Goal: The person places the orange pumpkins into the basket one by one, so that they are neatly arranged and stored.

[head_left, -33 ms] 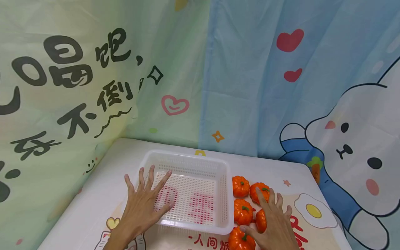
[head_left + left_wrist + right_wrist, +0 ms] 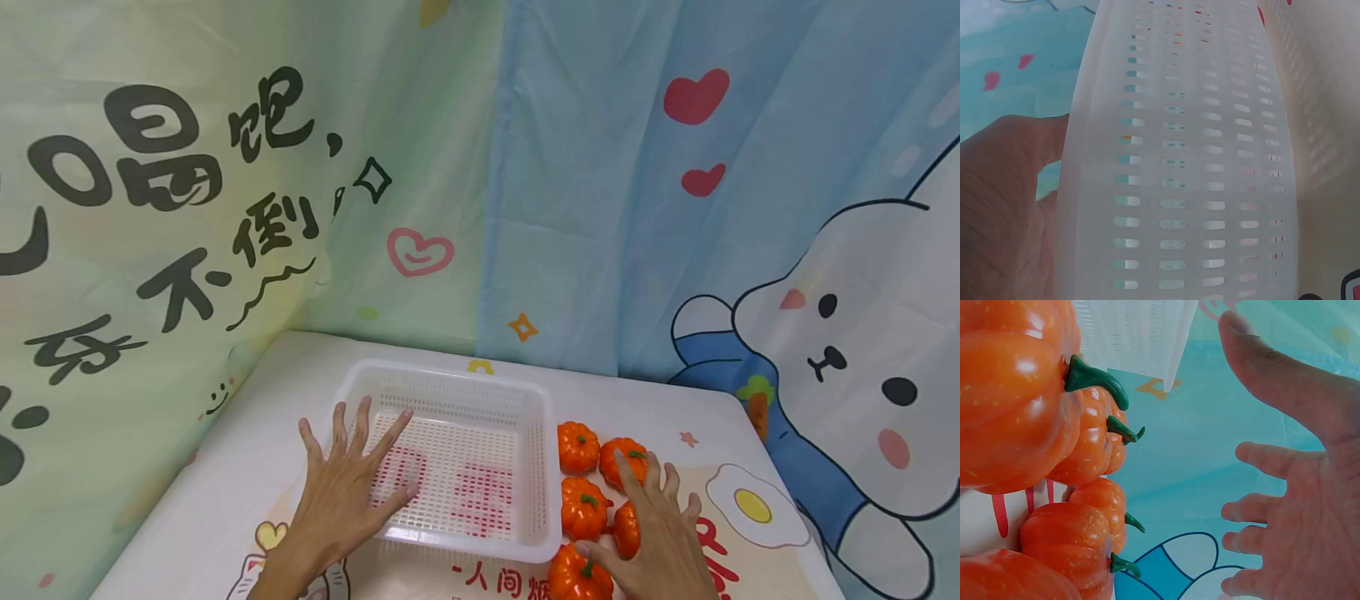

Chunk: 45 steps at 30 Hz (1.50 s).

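A white plastic basket (image 2: 551, 500) with slotted walls stands on the table, and nothing lies inside it. My left hand (image 2: 341, 483) hovers over its left side with fingers spread; in the left wrist view, part of that hand (image 2: 1004, 206) shows beyond the basket's wall (image 2: 1197, 156). Several shiny orange toy pumpkins (image 2: 584, 510) with green stems are grouped along the basket's right side. Above them is my right hand (image 2: 660, 533), fingers apart, hiding part of the group. The right wrist view shows this hand (image 2: 1297, 506) apart from the pumpkins (image 2: 1016, 394), holding nothing.
The tabletop (image 2: 637, 408) has a white printed cover with a fried-egg picture (image 2: 752, 506) to the right of the pumpkins. Printed curtains (image 2: 570, 208) hang behind the table and along its left side. A large cartoon rabbit (image 2: 862, 367) is printed at the right.
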Motion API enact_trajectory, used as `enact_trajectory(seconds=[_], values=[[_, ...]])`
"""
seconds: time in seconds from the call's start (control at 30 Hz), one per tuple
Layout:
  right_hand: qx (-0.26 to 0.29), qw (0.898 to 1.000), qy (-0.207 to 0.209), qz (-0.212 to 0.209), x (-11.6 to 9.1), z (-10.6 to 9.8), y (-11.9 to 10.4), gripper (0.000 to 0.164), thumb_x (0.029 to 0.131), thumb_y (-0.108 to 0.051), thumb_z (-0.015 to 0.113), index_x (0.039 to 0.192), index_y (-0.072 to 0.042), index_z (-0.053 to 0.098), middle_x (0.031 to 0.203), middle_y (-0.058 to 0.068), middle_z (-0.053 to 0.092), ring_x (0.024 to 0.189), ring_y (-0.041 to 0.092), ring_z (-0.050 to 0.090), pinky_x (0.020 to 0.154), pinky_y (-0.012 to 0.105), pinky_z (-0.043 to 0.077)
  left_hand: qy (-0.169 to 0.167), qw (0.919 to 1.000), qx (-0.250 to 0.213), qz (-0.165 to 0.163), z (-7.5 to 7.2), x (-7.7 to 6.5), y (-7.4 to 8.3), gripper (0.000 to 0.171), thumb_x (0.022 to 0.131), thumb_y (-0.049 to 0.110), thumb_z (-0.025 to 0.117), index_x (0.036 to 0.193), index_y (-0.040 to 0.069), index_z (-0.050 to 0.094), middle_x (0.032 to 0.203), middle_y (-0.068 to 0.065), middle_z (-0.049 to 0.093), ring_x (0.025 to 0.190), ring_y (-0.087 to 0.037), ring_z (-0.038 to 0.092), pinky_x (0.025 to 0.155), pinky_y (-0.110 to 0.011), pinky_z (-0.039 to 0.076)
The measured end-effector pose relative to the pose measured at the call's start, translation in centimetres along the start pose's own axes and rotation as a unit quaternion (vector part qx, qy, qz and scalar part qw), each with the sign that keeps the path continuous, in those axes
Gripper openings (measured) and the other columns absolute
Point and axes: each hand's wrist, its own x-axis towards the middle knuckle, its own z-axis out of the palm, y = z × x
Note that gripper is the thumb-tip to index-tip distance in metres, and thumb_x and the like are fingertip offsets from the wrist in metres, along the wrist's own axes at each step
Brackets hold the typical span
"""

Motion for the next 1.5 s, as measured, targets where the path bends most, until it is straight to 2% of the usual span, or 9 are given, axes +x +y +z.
enact_trajectory(seconds=[0.2, 0.5, 0.6, 0.7, 0.77, 0.83, 1.03, 1.33, 1.5], values=[[0.005, 1.000, -0.005, 0.007, -0.1, 0.0, 0.1, 0.133, 0.076, -0.077, 0.085, 0.171, -0.003, 0.029, 0.174, 0.043, 0.015, 0.155, 0.076, 0.014, 0.114, 0.093, 0.008, -0.003, 0.9999, -0.007, -0.009, 0.0, 0.0, 0.0, 0.092, 0.093, 0.080, 0.059, 0.172, 0.041, 0.032, 0.176, -0.026, 0.034, 0.159, -0.062, 0.032, 0.119, -0.094, 0.008], [0.014, 1.000, 0.013, 0.004, -0.1, 0.0, 0.2, 0.122, 0.082, -0.066, 0.087, 0.170, -0.001, 0.032, 0.171, 0.039, 0.030, 0.154, 0.068, 0.027, 0.119, 0.089, 0.019, 0.007, 0.9919, -0.093, -0.086, -1.0, 0.3, -1.0, 0.080, 0.105, 0.038, 0.072, 0.173, 0.020, 0.033, 0.170, -0.034, 0.039, 0.155, -0.058, 0.039, 0.122, -0.088, 0.018], [0.027, 0.999, 0.022, 0.003, -0.1, 0.1, 0.1, 0.119, 0.084, -0.062, 0.088, 0.169, 0.000, 0.034, 0.170, 0.038, 0.033, 0.152, 0.065, 0.033, 0.118, 0.085, 0.030, 0.033, 0.9831, -0.131, -0.124, -1.3, 0.2, -1.6, 0.075, 0.106, 0.027, 0.072, 0.170, 0.013, 0.037, 0.165, -0.035, 0.044, 0.143, -0.058, 0.054, 0.116, -0.082, 0.038], [0.050, 0.998, 0.028, 0.005, -0.1, 0.1, -0.1, 0.115, 0.087, -0.051, 0.090, 0.171, -0.001, 0.029, 0.172, 0.035, 0.030, 0.152, 0.063, 0.036, 0.115, 0.078, 0.042, 0.079, 0.9692, -0.163, -0.166, -1.2, 0.2, -2.2, 0.061, 0.105, 0.022, 0.071, 0.162, 0.010, 0.050, 0.151, -0.032, 0.062, 0.106, -0.051, 0.075, 0.086, -0.064, 0.062], [0.067, 0.997, 0.032, 0.006, -0.1, 0.0, -0.2, 0.113, 0.090, -0.043, 0.090, 0.172, -0.001, 0.025, 0.174, 0.034, 0.027, 0.153, 0.061, 0.037, 0.112, 0.073, 0.048, 0.114, 0.9590, -0.172, -0.194, -1.0, 0.3, -2.7, 0.051, 0.104, 0.020, 0.073, 0.152, 0.009, 0.060, 0.136, -0.028, 0.073, 0.075, -0.041, 0.073, 0.058, -0.048, 0.056], [0.082, 0.996, 0.036, 0.003, -0.1, -0.1, -0.3, 0.111, 0.092, -0.036, 0.090, 0.173, -0.003, 0.022, 0.175, 0.032, 0.026, 0.155, 0.059, 0.037, 0.113, 0.069, 0.048, 0.144, 0.9502, -0.175, -0.214, -0.7, 0.4, -3.1, 0.042, 0.103, 0.019, 0.075, 0.143, 0.007, 0.068, 0.119, -0.026, 0.080, 0.065, -0.036, 0.070, 0.051, -0.038, 0.047], [0.094, 0.994, 0.047, 0.006, 0.4, -0.2, -0.7, 0.103, 0.094, -0.034, 0.088, 0.171, 0.001, 0.028, 0.174, 0.032, 0.033, 0.154, 0.058, 0.041, 0.111, 0.065, 0.049, 0.148, 0.9382, -0.193, -0.246, -0.4, 0.6, -4.3, 0.034, 0.104, 0.024, 0.073, 0.130, 0.002, 0.076, 0.111, -0.026, 0.082, 0.085, -0.045, 0.081, 0.064, -0.052, 0.059], [0.107, 0.993, 0.048, 0.019, 1.1, -0.4, -0.9, 0.099, 0.092, -0.029, 0.090, 0.167, 0.005, 0.034, 0.166, 0.035, 0.044, 0.146, 0.058, 0.051, 0.108, 0.065, 0.051, 0.130, 0.9152, -0.244, -0.293, 0.0, 0.6, -5.3, 0.028, 0.106, 0.017, 0.067, 0.125, 0.000, 0.081, 0.106, -0.020, 0.083, 0.075, -0.025, 0.070, 0.060, -0.026, 0.041], [0.111, 0.992, 0.045, 0.027, 1.3, -0.3, -0.9, 0.094, 0.092, -0.030, 0.090, 0.164, 0.006, 0.040, 0.160, 0.035, 0.052, 0.140, 0.056, 0.058, 0.103, 0.064, 0.055, 0.104, 0.8885, -0.299, -0.332, 0.2, 0.7, -5.6, 0.029, 0.106, 0.017, 0.069, 0.127, 0.001, 0.080, 0.113, -0.022, 0.082, 0.073, -0.017, 0.063, 0.055, -0.022, 0.045]])
